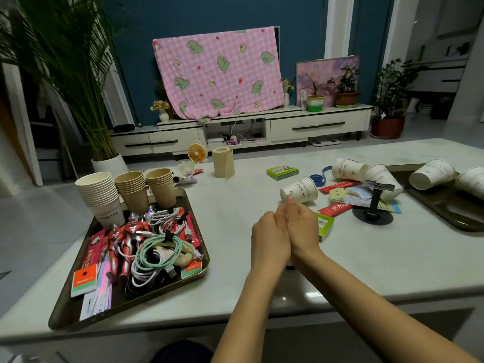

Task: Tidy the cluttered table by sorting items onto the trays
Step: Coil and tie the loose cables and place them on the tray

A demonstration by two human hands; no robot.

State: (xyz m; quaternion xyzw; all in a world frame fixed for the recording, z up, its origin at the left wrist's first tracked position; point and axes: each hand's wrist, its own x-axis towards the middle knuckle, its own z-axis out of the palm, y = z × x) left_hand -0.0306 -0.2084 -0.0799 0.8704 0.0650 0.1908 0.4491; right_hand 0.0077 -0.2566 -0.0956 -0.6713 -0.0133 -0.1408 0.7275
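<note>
Head cam: both forearms come in from the bottom edge. Left hand (269,237) and right hand (303,229) are pressed palm to palm over the middle of the table (262,271), fingers laid roughly flat against each other and pointing away, with nothing visible between them. Fingertips sit just short of a white cup (298,191) lying on its side. A small green box (324,226) is partly hidden just right of the right hand, with a red sachet (336,208) beyond it. Left tray (65,305) is at the near-left corner and packed. A white cup stack (100,195) and two brown cup stacks (133,189) (161,187) stand upright along its far edge. A red-silver toy figure (125,237) lies in the middle and coiled cables (157,252) are beside it. Flat packets and cards fill the near end. Still loose on the table, right of centre: two more white cups (348,169) (382,179) on their sides, a blue band (318,179), a second red sachet (337,186), leaflets (358,195) and a black phone stand (373,213) upright on its round base. Far side, centre to left: another green box (282,172), a paper roll (223,162) standing on end, a yellow fan (197,152) and a shuttlecock (186,169). Right tray (445,213) is cut off by the right edge of the frame and holds two white cups (432,174) (471,182), both tipped over.
</note>
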